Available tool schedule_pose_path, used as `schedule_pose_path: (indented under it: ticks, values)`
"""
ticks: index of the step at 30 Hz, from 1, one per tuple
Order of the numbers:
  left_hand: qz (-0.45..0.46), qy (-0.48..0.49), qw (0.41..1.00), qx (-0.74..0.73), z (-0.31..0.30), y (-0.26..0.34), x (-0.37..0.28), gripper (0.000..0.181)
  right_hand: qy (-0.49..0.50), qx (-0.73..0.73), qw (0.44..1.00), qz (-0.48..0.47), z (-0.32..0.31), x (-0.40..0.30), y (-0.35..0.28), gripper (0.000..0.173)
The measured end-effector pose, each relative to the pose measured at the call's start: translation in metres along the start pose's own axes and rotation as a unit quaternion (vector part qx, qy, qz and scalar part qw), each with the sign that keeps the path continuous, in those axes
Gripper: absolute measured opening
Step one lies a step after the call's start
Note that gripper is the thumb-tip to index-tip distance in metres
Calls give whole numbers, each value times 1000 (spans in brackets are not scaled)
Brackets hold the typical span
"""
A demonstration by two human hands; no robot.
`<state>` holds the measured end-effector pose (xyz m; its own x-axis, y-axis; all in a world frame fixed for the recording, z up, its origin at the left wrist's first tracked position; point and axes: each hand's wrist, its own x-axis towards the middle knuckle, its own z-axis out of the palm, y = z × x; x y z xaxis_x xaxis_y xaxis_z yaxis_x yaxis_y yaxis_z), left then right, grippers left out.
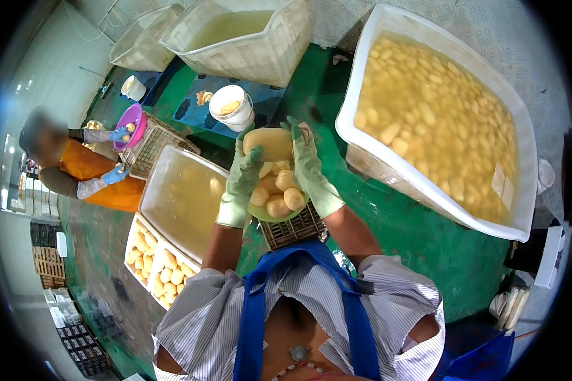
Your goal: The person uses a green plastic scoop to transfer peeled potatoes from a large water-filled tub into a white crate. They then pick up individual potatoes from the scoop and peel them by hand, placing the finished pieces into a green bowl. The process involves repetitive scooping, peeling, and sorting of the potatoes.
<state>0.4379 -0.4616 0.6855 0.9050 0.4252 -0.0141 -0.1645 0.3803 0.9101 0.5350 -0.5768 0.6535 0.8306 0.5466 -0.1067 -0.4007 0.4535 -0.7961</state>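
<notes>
Green rubber gloves cover both hands. A large, pale peeled tuber (pixel 268 145), perhaps a lotus root or potato, lies between them. My left hand (pixel 244 174) grips its left end, with the thumb across the front. At its right end is my right hand (pixel 310 164), fingers pointing up, with a small brownish scrap or tool near the fingers that I cannot make out. Just below the hands, a green bowl (pixel 277 219) holds several smaller peeled pieces (pixel 293 199). It rests on a dark plastic crate (pixel 291 231).
A big white tub (pixel 350 112) of submerged pieces stands at the right. To the left are a water-filled tub (pixel 181 190), white boxes (pixel 155 252) of peeled pieces and a co-worker (pixel 88 164) with a purple basin (pixel 138 125). A white bucket (pixel 232 112) stands ahead, before a larger tub (pixel 248 57).
</notes>
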Motion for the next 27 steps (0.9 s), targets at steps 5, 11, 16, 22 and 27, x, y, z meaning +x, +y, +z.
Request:
schedule_pose_path:
  ticks: [5, 11, 16, 22, 27]
  values:
    - [25, -94, 979, 181, 7, 25, 16, 85, 16, 259, 964, 64, -5, 13, 6, 24]
    - [65, -36, 995, 64, 19, 16, 13, 74, 51, 242, 966, 73, 8, 4, -18, 22]
    - [-34, 85, 995, 25, 1, -32, 3, 64, 18, 148, 988, -49, 3, 20, 18, 30]
    - [35, 62, 996, 45, 9, -23, 14, 76, -15, 77, 995, -63, -30, 31, 58, 19]
    - [32, 58, 989, 131, -14, -37, 17, 90, -141, -132, 978, -73, -16, 20, 1, 26]
